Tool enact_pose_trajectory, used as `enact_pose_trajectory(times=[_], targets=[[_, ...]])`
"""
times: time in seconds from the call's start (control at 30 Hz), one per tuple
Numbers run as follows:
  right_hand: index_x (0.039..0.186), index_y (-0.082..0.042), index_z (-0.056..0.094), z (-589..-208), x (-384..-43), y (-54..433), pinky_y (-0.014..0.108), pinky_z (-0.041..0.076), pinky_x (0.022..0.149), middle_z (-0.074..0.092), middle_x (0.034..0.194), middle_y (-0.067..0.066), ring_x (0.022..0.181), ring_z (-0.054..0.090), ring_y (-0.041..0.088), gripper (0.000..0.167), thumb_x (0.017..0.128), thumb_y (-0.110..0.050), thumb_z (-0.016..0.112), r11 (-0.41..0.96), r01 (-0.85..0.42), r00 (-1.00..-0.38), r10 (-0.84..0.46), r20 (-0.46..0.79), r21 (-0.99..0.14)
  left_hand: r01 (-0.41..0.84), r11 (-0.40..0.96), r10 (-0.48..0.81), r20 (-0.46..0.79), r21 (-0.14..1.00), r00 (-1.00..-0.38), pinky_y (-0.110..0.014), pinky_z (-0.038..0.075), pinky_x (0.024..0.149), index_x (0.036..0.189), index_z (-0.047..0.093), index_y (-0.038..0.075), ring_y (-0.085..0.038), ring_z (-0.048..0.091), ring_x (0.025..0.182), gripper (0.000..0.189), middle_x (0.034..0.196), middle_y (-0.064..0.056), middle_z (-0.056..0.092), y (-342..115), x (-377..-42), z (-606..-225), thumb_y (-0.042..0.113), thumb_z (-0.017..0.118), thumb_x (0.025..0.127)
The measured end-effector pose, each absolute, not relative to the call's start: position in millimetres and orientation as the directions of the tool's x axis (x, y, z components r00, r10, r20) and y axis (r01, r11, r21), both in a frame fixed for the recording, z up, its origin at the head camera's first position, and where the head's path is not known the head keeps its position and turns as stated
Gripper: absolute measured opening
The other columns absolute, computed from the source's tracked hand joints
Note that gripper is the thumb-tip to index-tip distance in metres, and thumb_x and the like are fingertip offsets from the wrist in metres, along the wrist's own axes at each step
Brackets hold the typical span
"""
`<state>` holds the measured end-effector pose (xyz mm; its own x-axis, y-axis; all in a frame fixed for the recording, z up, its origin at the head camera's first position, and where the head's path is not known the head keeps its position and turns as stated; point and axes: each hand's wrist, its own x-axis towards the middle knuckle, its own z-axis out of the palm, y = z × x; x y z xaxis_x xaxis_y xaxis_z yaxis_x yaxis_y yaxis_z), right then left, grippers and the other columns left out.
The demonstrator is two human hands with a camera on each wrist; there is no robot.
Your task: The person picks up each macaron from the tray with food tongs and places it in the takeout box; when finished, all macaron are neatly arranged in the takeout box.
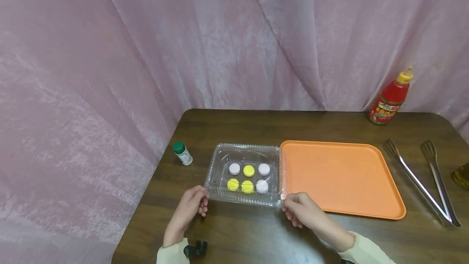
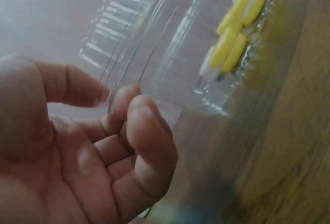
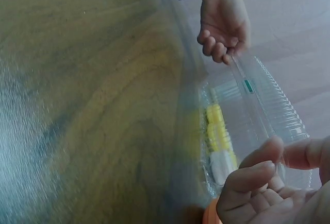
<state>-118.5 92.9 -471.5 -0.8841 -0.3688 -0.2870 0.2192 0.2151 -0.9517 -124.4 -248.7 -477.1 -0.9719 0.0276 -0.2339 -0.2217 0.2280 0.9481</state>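
Note:
A clear plastic clamshell box (image 1: 220, 170) holds several yellow and white macarons (image 1: 248, 170) in two rows. Its transparent lid (image 2: 170, 44) lies over them, the near edge held above the base in both wrist views. At the lid's near left corner, my left hand (image 1: 188, 207) pinches the rim between thumb and fingers. My right hand (image 1: 303, 211) pinches the near right corner the same way, close to the orange tray (image 1: 340, 178). The right wrist view shows both hands on the same lid edge, with the macarons (image 3: 219, 131) lower down beside it.
Left of the box stands a green-capped shaker bottle (image 1: 183, 154). Metal tongs (image 1: 421, 184) lie right of the tray. A red sauce bottle (image 1: 390, 99) stands at the back right, and a dark yellowish container (image 1: 462, 175) is cut off at the right edge. Pink curtain (image 1: 234, 44) hangs behind.

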Motion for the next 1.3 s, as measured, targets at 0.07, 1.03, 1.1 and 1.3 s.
enact_pose_trajectory(times=[0.07,1.03,1.1,1.3], targets=[[0.077,-0.002,0.058,-473.0,-118.7,92.4,0.018,0.037,0.042,0.052,0.060,-0.001,0.047,0.045,0.010,0.022,0.095,-0.008,0.049,0.194,0.221,-0.886,-0.369,-0.280,-0.956,-0.215,0.224,0.014,-0.224,0.950,-0.974,-0.024,0.049,0.050,0.088,0.056,-0.006,-0.017,0.052,0.057,0.017,0.071,-0.008,0.051,-247.5,-125.6,-478.5,-0.001,0.043,0.098],[0.076,-0.004,0.057,-479.6,-120.6,96.2,0.019,0.038,0.047,0.052,0.061,-0.001,0.050,0.046,0.009,0.018,0.093,-0.008,0.053,0.034,0.301,-0.868,-0.404,-0.289,-0.953,-0.204,0.191,0.102,-0.226,0.960,-0.969,-0.023,0.051,0.052,0.088,0.052,-0.006,-0.012,0.053,0.057,0.012,0.071,-0.004,0.051,-252.0,-122.4,-483.9,-0.002,0.045,0.097],[0.076,-0.005,0.057,-479.6,-121.0,96.4,0.019,0.039,0.048,0.052,0.061,-0.001,0.050,0.047,0.009,0.018,0.094,-0.008,0.053,0.041,0.297,-0.867,-0.406,-0.288,-0.954,-0.200,0.193,0.104,-0.223,0.961,-0.969,-0.023,0.051,0.052,0.088,0.052,-0.007,-0.012,0.053,0.058,0.013,0.071,-0.004,0.051,-251.7,-122.9,-483.5,-0.001,0.045,0.098],[0.077,-0.004,0.056,-480.0,-121.6,96.2,0.020,0.040,0.048,0.052,0.062,0.000,0.050,0.047,0.010,0.018,0.094,-0.009,0.052,0.064,0.274,-0.874,-0.399,-0.276,-0.960,-0.192,0.214,0.087,-0.215,0.958,-0.973,-0.023,0.051,0.051,0.089,0.053,-0.010,-0.013,0.053,0.057,0.017,0.070,-0.005,0.051,-250.9,-125.1,-484.0,0.000,0.043,0.099]])
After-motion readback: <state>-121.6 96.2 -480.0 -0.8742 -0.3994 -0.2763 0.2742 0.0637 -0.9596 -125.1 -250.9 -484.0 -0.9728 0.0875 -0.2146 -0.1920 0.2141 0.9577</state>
